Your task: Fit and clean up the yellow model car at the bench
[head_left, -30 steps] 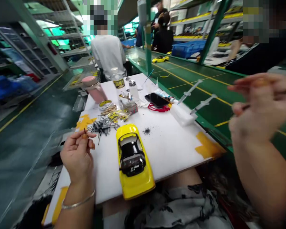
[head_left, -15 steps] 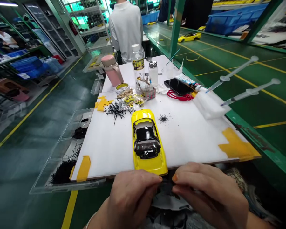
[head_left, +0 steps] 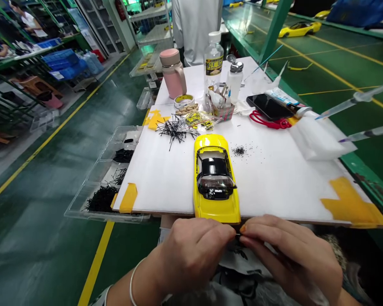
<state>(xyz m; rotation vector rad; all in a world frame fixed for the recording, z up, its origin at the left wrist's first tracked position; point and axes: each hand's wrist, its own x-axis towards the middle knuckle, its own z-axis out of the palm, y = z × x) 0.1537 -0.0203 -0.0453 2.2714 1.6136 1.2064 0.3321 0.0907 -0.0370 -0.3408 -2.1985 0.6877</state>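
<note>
A yellow toy car with a black cabin lies lengthwise on the white board, its near end over the front edge. Just below that edge my left hand and my right hand meet fingertip to fingertip, both pinched on a small dark piece that I cannot make out. A heap of thin black pins lies on the board behind the car, and a small scatter of black specks sits to the car's right.
A clear tray of black parts hangs off the board's left side. At the back stand a pink cup, a bottle, a phone and a white foam block with two syringes. A person in white stands behind.
My two hands dropped from raised positions at either side and came together below the board's front edge. The view has tilted down and moved closer to the board.
</note>
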